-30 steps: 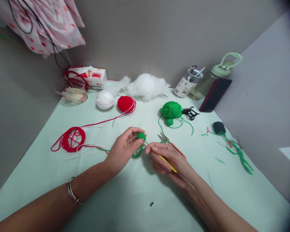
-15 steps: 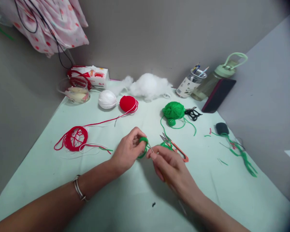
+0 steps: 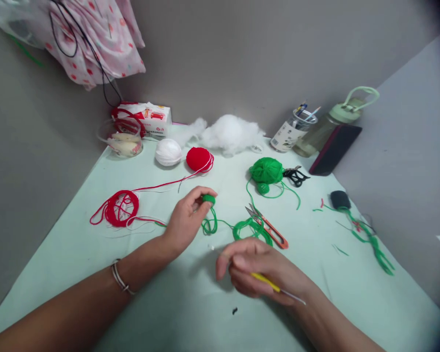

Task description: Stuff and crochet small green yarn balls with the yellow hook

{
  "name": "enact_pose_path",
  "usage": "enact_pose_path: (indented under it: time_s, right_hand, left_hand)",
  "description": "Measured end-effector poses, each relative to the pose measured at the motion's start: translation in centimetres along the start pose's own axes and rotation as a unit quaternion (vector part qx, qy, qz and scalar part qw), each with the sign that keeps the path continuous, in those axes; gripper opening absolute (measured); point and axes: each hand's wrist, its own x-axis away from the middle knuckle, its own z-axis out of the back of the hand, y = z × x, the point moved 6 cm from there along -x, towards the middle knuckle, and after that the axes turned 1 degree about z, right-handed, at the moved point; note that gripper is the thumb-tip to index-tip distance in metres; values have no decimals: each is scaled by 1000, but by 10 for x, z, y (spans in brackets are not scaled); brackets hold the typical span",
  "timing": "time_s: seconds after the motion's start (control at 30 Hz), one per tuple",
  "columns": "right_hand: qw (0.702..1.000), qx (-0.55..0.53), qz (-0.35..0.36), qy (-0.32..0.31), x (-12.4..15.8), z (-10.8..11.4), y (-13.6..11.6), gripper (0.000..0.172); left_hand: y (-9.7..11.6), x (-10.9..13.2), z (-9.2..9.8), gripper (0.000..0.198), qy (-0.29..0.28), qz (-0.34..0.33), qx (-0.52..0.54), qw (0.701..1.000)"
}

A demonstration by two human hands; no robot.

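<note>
Between the thumb and fingers of my left hand [image 3: 186, 217] is a small green crochet piece [image 3: 209, 199]. Its green yarn [image 3: 210, 226] hangs in loops below and runs right to a loose coil [image 3: 238, 232] on the table. My right hand [image 3: 256, 269] is curled around a crochet hook [image 3: 266, 282] with a yellow grip; one metal end points back toward the wrist, the other is hidden in the fingers. Orange thread snips [image 3: 275, 233] lie just beyond my right hand. A green yarn ball [image 3: 267, 170] sits farther back, with a small green crocheted ball [image 3: 263, 187] against it.
Red yarn [image 3: 121, 209] is coiled at left; a red ball [image 3: 199, 160] and a white ball [image 3: 168, 152] lie behind. White stuffing [image 3: 232, 134] is against the wall. Black scissors [image 3: 296, 177], a pen cup [image 3: 291, 132], a bottle [image 3: 320, 124] and a phone [image 3: 336, 150] stand at right.
My right hand has drawn away from the green piece, down and toward me, with the hook turned back in it. My left hand has moved slightly up and left with the piece.
</note>
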Motion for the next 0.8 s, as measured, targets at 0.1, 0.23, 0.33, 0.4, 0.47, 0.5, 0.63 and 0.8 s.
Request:
enact_pose_path:
  time_s: [0.1,0.23,0.33,0.4,0.47,0.5,0.63,0.8]
  right_hand:
    - [965,263,-20,1,9,-8,-3,39]
    - [789,586,93,160,20,3,-32,30]
    - [706,583,189,355,32,23,-52,21]
    - [731,526,187,391,30,32,-51,21]
    - [792,483,156,339,20,33,-43,21]
    - [816,466,146,309,16,32,-41,22]
    - [842,360,227,331,25,30,-53,31]
    - [900,183,224,327,28,34,-50,33]
  left_hand:
    - [-3,-4,7,14,17,8,23,1000]
    - [-5,-3,0,21,-9,49,92,995]
    - [1,5,-11,21,-35,58,130,989]
    - [7,11,-17,20,-53,44,103,992]
    - [10,16,-22,19,-71,37,54,995]
    - [10,17,-23,19,-77,42,34,996]
    - [1,16,-23,17,-87,90,30,992]
    - [-1,16,-28,19,-115,88,74,987]
